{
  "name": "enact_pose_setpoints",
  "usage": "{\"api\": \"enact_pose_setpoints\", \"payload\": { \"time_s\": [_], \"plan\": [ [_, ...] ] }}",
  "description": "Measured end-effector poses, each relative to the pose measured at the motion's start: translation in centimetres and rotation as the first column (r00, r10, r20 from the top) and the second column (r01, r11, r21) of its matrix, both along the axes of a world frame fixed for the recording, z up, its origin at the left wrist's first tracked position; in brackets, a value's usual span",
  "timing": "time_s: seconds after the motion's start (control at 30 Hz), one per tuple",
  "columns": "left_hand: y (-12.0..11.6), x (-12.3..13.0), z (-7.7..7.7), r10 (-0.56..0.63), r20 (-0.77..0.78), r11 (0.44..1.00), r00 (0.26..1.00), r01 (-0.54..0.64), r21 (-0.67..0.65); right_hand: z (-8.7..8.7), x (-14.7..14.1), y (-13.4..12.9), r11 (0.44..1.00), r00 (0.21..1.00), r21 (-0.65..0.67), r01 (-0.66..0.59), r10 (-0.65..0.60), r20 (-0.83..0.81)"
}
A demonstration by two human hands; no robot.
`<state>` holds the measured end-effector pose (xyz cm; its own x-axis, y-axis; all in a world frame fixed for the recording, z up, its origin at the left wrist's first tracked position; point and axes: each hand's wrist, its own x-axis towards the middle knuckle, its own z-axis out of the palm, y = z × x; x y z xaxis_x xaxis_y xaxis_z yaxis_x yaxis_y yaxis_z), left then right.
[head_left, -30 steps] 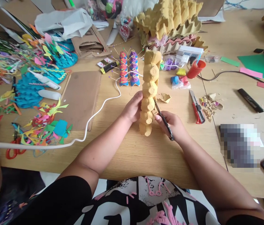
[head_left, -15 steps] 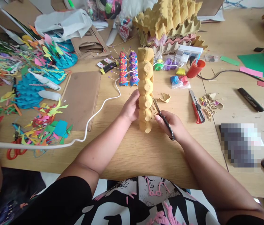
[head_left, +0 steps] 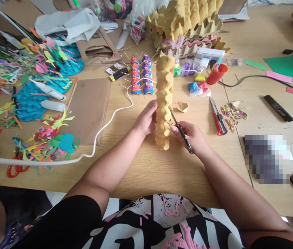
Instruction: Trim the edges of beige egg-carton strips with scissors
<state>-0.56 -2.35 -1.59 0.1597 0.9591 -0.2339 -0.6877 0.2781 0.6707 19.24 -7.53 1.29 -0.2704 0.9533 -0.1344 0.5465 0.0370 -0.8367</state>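
Observation:
A long yellow egg-carton strip (head_left: 164, 100) stands lengthwise before me, its bumps facing me. My left hand (head_left: 148, 117) grips its left edge near the middle, the fingers partly hidden behind it. In my right hand (head_left: 189, 133) is a pair of dark-handled scissors (head_left: 183, 135), with the blades touching the strip's right edge. A torn yellow carton scrap (head_left: 182, 107) lies just right of the strip. Beyond my left hand stand two painted carton strips, one red and blue (head_left: 135, 74), one purple and blue (head_left: 147, 74), with thin sticks poking out.
A white cable (head_left: 97, 138) crosses the left side. Cardboard (head_left: 88, 110), paper scraps (head_left: 55, 138) and red-handled scissors (head_left: 16, 169) lie left. To the right are a utility knife (head_left: 218, 117), carton crumbs (head_left: 233, 116) and a red cup (head_left: 217, 74). Egg trays (head_left: 185, 20) are stacked behind.
The yellow strip has shifted slightly right and turned a little in my left hand. The scissors stay at its right edge. Another person's hand at the far left has gone out of view.

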Motion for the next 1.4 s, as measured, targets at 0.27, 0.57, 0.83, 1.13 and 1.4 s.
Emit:
{"api": "enact_pose_setpoints", "payload": {
  "time_s": [0.27, 0.57, 0.83, 1.13, 1.4],
  "plan": [
    [0.1, 0.0, -0.1, 0.008, -0.016, 1.0, 1.0, -0.008, 0.01, 0.2, 0.0, 0.1, 1.0, 1.0, 0.002, -0.009, 0.009, -0.013],
    [0.1, -0.1, -0.4, -0.025, 0.004, 0.999, 1.0, 0.025, 0.035, 0.2, 0.1, 0.2, 1.0, 0.999, 0.01, -0.006, 0.006, 0.034],
    [0.3, -0.1, -0.2, -0.042, 0.047, 0.999, 0.998, 0.043, -0.033, -0.8, 0.2, 0.9, 0.999, 1.0, -0.031, -0.014, 0.015, 0.007],
    [0.4, -0.1, 0.5, -0.026, 0.017, 0.988, 1.0, 0.029, -0.151, 0.0, 0.6, 0.3, 0.99, 0.991, -0.107, -0.088, 0.076, -0.112],
    [0.8, -0.3, -1.1, 0.016, -0.097, 0.998, 0.995, -0.021, -0.054, 0.1, 0.7, 0.2, 0.989, 0.991, -0.096, -0.115, 0.107, -0.085]
  ]
}}
